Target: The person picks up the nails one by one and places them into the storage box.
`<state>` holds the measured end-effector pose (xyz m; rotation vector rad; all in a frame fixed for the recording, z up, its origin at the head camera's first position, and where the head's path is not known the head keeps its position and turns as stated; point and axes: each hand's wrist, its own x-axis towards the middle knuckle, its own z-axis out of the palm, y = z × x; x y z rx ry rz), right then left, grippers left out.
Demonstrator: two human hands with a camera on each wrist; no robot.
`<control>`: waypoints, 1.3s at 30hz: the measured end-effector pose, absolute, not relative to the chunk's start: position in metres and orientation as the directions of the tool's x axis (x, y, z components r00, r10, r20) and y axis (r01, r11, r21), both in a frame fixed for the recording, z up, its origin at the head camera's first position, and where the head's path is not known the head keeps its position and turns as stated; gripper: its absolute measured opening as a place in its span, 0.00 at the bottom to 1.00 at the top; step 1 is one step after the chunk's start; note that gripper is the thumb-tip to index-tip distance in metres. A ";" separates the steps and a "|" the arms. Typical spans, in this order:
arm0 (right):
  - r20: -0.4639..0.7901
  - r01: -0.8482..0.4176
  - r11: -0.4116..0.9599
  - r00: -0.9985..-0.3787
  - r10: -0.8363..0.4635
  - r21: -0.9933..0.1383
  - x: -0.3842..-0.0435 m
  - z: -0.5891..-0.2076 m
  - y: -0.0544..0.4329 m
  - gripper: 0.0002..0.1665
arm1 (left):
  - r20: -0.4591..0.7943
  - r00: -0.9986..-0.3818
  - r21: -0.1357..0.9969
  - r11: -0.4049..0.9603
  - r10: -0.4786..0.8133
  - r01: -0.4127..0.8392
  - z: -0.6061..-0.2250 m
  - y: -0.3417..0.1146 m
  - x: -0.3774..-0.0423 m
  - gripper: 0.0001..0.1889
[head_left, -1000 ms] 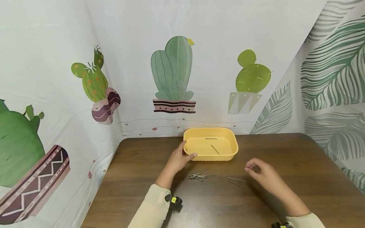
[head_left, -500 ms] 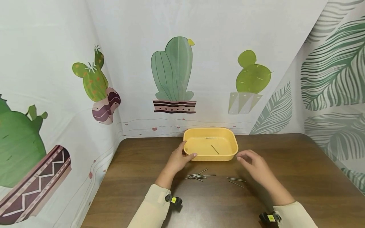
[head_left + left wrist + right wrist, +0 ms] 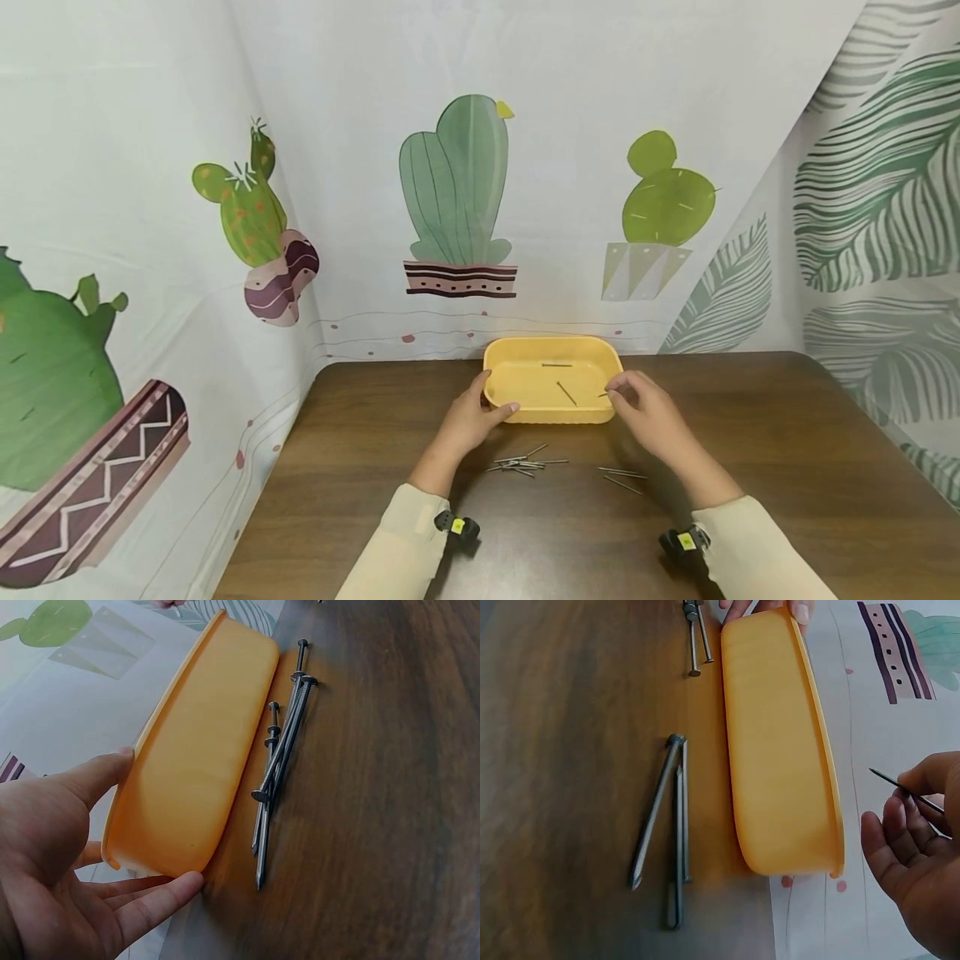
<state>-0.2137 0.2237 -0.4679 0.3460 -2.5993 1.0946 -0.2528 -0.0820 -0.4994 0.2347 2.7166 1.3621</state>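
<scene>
A yellow plastic tray [image 3: 551,415] stands at the back of the wooden table. My left hand [image 3: 463,425] holds its left front corner, the thumb at the front rim and the fingers at the left end. Two nails lie apart inside it, one crosswise [image 3: 557,365] and one slanted [image 3: 567,393]. At the tray's right end, my right hand [image 3: 654,414] pinches a nail [image 3: 889,780], whose pointed end sticks out past the fingertips over the rim. A heap of several nails [image 3: 285,742] lies in front of the tray; a smaller group of nails [image 3: 660,810] lies to its right.
The brown tabletop [image 3: 570,542] extends to both sides and toward me. Behind the tray hangs a white cloth [image 3: 360,300] printed with cacti. Leaf-patterned cloth [image 3: 877,208] hangs at the right.
My right hand has moved left and away from me, from the table beside the small nail group to the tray's right end. My left hand has kept its hold on the tray.
</scene>
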 end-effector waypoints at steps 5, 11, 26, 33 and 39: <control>0.355 -0.340 0.667 -0.927 -0.119 -0.663 -0.223 -0.465 0.218 0.04 | -0.021 -0.984 0.806 0.586 0.179 0.089 -0.499 -0.082 -0.253 0.48; 0.320 -0.317 0.674 -0.939 -0.125 -0.668 -0.233 -0.463 0.214 0.04 | -0.018 -0.983 0.812 0.577 0.180 0.091 -0.499 -0.082 -0.254 0.48; 0.297 -0.295 0.689 -0.947 -0.120 -0.662 -0.246 -0.457 0.212 0.06 | -0.015 -0.983 0.814 0.573 0.181 0.093 -0.498 -0.082 -0.254 0.47; 0.298 -0.295 0.680 -0.947 -0.117 -0.671 -0.245 -0.452 0.209 0.06 | -0.017 -0.984 0.810 0.580 0.178 0.091 -0.499 -0.082 -0.255 0.47; 0.299 -0.290 0.687 -0.948 -0.110 -0.666 -0.245 -0.451 0.208 0.06 | -0.016 -0.984 0.806 0.585 0.178 0.093 -0.500 -0.082 -0.255 0.47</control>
